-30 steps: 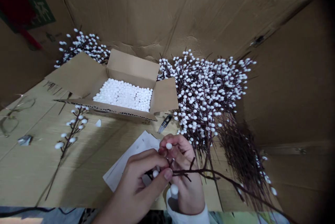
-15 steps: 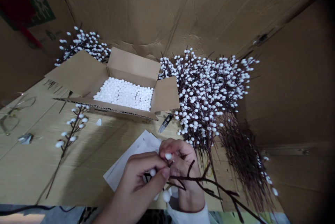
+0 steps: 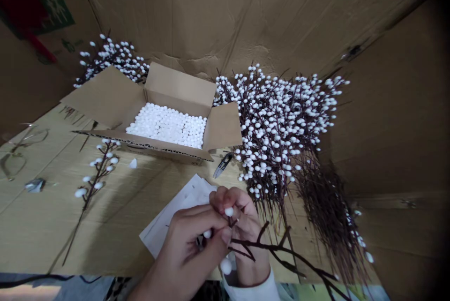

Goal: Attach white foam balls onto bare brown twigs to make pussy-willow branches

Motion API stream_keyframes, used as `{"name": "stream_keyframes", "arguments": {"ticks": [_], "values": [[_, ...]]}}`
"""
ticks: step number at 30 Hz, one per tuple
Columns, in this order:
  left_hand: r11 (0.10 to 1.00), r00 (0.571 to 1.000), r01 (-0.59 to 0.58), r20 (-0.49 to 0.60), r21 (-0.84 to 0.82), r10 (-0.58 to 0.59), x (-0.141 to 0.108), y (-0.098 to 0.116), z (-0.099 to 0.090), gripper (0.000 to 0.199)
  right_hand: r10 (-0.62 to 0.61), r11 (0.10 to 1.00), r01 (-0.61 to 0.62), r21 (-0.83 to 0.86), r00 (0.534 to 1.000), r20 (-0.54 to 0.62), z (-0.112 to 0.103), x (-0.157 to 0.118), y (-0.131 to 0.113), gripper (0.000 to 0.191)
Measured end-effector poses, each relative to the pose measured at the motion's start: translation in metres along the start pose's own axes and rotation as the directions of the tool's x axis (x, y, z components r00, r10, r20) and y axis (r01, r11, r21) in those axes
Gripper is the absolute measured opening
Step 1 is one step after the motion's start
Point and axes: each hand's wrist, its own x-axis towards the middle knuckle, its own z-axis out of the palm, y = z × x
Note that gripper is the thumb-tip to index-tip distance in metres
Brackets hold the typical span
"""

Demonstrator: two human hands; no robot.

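Soft indoor light, faint shadows, warped dark edges, fingers [image 3: 221, 195] maybe sl. blurred.

The end of the berry stem [image 3: 270, 246] — hidden behind the left hand [image 3: 184, 249].

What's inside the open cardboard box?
The open cardboard box holds tightly packed white foam balls. They cover whatever lies beneath them, so the box's floor cannot be seen.

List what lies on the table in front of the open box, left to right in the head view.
Crumpled foil scrap, white-berried stem, small white scrap, white papers, small snips.
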Motion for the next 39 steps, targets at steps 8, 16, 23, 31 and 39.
{"name": "stream_keyframes", "arguments": {"ticks": [8,16,23,31,39], "values": [[0.997,0.999,-0.037,-0.017,0.063,0.038,-0.0007,-0.0015,0.0019,0.028,0.006,1.000,-0.006,-0.012,1.000,-0.024,0.0027,-0.0003,-0.0002,0.017],[0.997,0.998,-0.061,-0.017,0.054,0.062,-0.0002,-0.0018,0.0019,0.027,-0.039,0.998,0.037,-0.058,0.999,-0.028,0.0003,-0.0036,0.0000,0.012],[1.000,1.000,-0.023,0.008,0.005,0.023,-0.0009,-0.0002,0.0010,0.028,-0.071,0.996,0.072,-0.061,0.997,0.021,-0.0012,-0.0078,-0.0011,0.006],[0.998,0.999,-0.052,-0.001,0.037,0.053,-0.0015,-0.0018,0.0011,0.028,-0.068,0.990,0.066,-0.121,0.998,-0.008,-0.0012,-0.0049,0.0001,0.010],[0.998,0.998,-0.060,0.001,0.031,0.060,-0.0026,-0.0013,0.0007,0.028,-0.068,0.989,0.074,-0.131,0.996,0.051,-0.0039,-0.0063,0.0015,0.005]]}}
